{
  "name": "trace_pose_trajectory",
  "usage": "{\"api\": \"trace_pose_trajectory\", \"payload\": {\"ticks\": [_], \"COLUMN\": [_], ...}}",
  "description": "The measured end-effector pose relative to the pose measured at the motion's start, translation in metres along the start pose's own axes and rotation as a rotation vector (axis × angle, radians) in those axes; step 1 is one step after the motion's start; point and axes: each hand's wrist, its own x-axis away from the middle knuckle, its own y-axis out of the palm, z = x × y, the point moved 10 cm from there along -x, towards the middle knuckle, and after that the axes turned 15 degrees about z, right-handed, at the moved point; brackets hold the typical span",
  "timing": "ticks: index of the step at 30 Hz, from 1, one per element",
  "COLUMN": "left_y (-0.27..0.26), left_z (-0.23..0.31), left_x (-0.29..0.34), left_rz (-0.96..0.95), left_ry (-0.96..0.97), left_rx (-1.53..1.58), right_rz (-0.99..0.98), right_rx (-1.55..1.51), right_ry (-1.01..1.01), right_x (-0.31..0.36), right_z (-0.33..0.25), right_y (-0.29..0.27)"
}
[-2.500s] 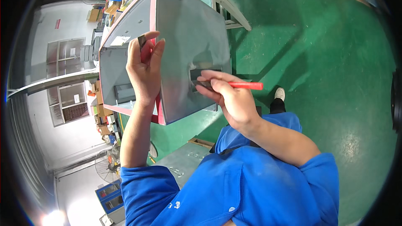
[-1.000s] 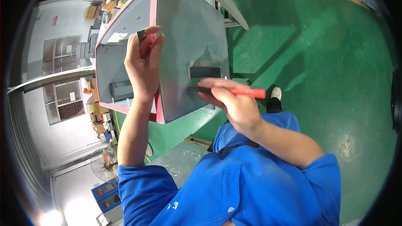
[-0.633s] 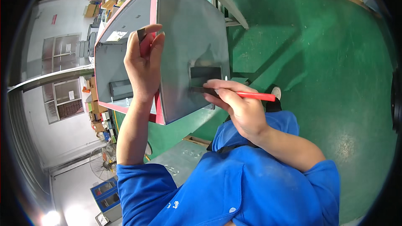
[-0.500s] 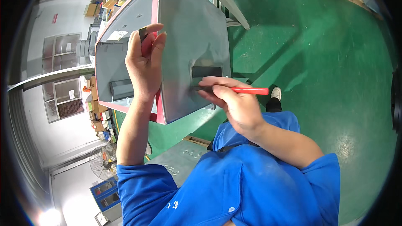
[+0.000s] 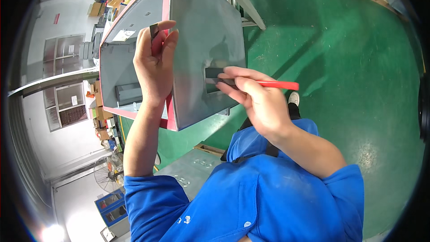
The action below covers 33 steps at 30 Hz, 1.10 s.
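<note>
A large grey metal box (image 5: 197,31) with red-edged framing stands before me, its open side to the left. My right hand (image 5: 264,101) is closed around a slim tool with a red handle (image 5: 282,85) and a dark flat blade, likely a file. Its blade lies across the rectangular cutout (image 5: 212,87) in the box's grey panel. At the red front edge, my left hand (image 5: 153,67) is raised with fingers curled round a small dark flat piece (image 5: 154,30); a reddish patch shows between thumb and fingers, and I cannot tell whether it belongs to that piece.
The green floor (image 5: 358,85) stretches to the right. A white stand leg (image 5: 248,9) is behind the box. Shelves with cartons (image 5: 102,112) and a fan (image 5: 107,172) line the left side. A grey metal sheet (image 5: 188,170) lies low near my left side.
My right hand has shifted slightly up and to the right with the red-handled tool, uncovering more of the cutout. My left hand has barely moved.
</note>
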Motion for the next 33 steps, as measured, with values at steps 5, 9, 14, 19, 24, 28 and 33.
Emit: {"api": "trace_pose_trajectory", "payload": {"ticks": [5,9,14,19,24,28,33], "left_y": [-0.001,-0.001,-0.003,-0.002,-0.003,-0.002,0.001], "left_z": [0.001,0.003,0.004,0.005,0.006,0.004,0.004], "left_x": [0.000,0.000,0.000,0.000,-0.001,-0.001,-0.001], "left_rz": [0.018,0.019,0.028,0.016,0.017,0.009,0.006], "left_ry": [-0.016,0.017,0.058,0.012,0.042,0.009,0.009], "left_rx": [0.038,-0.008,-0.025,0.012,0.006,0.021,0.036], "right_rz": [-0.023,-0.040,-0.082,-0.088,-0.157,-0.132,-0.146], "right_rx": [-0.002,0.001,0.095,0.207,0.191,0.201,0.247], "right_ry": [-0.043,-0.110,-0.092,-0.229,-0.086,-0.010,-0.108], "right_x": [-0.003,-0.002,-0.001,0.000,0.010,0.012,0.015], "right_z": [-0.008,-0.019,-0.019,-0.027,-0.009,0.005,-0.002], "right_y": [0.006,0.003,0.008,0.020,0.003,0.004,0.003]}}
